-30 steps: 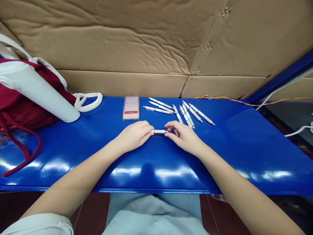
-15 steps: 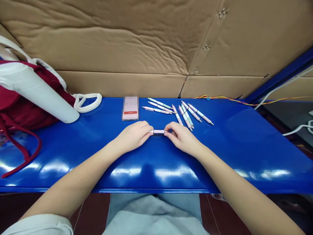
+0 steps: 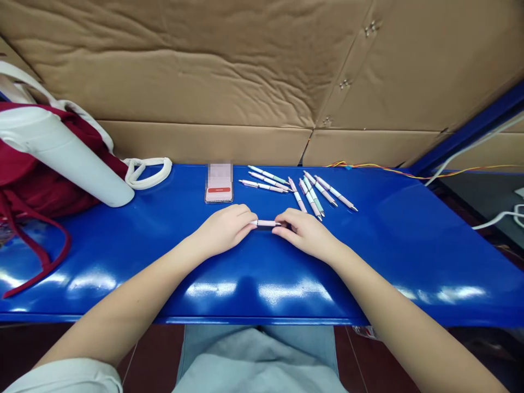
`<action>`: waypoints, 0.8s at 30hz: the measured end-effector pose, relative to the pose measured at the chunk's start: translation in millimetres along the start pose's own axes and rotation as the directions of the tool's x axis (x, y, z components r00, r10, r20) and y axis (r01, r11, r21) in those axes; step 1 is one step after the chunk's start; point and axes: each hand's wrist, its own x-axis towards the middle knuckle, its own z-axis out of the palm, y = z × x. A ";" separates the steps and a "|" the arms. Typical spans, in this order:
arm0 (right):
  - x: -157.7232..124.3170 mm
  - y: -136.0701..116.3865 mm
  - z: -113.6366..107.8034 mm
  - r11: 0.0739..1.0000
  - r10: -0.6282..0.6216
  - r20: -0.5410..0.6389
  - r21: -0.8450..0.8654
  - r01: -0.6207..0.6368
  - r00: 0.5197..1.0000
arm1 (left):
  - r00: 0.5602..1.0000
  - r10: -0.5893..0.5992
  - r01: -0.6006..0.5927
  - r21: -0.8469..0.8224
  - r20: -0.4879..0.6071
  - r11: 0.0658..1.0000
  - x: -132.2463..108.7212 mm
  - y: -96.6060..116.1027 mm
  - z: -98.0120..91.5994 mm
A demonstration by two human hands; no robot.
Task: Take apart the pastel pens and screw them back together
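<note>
In the head view my left hand [image 3: 229, 228] is closed round one end of a pink and white ballpoint pen [image 3: 267, 223], held level just above the blue table. The pen's tip points right, toward my right hand [image 3: 305, 232]. Thumb and forefinger of that hand are parted on either side of the tip, not pinching it. The pen's left end is hidden in my left fingers. Beyond my hands lie several more pens in pastel pink, white and green: a white and green pen [image 3: 268, 174] in the left group, a pink and white pen [image 3: 335, 192] at the right.
A phone [image 3: 219, 183] lies on the blue table [image 3: 409, 245] behind my left hand. At the left stand a dark red bag [image 3: 65, 191] and a white cylinder [image 3: 69, 153] with a white loop [image 3: 149, 173]. Cardboard [image 3: 204, 71] walls the back; yellow and red wires [image 3: 368, 166] run along it.
My right thumb and forefinger have parted from the pen's tip, which now shows between them. My left hand keeps its hold on the pen. The pens lying on the table have not moved.
</note>
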 end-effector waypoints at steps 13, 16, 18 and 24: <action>2.0 0.8 -0.6 0.999 -0.020 0.070 0.041 0.017 0.997 | 1.000 0.005 -0.005 0.030 0.007 1.000 1.4 0.5 2.3; 1.3 1.9 -2.2 0.991 -0.030 0.082 0.129 0.019 0.996 | 0.999 0.032 -0.031 0.074 -0.012 0.997 2.4 3.0 0.8; 0.6 1.4 -2.6 0.986 -0.022 0.098 0.164 0.005 0.995 | 0.998 0.058 -0.055 0.113 -0.024 0.992 2.7 3.9 0.7; -0.2 -5.4 -6.8 0.978 -0.027 0.168 0.209 -0.009 0.986 | 0.995 0.089 -0.077 0.179 -0.055 0.981 2.7 4.1 2.3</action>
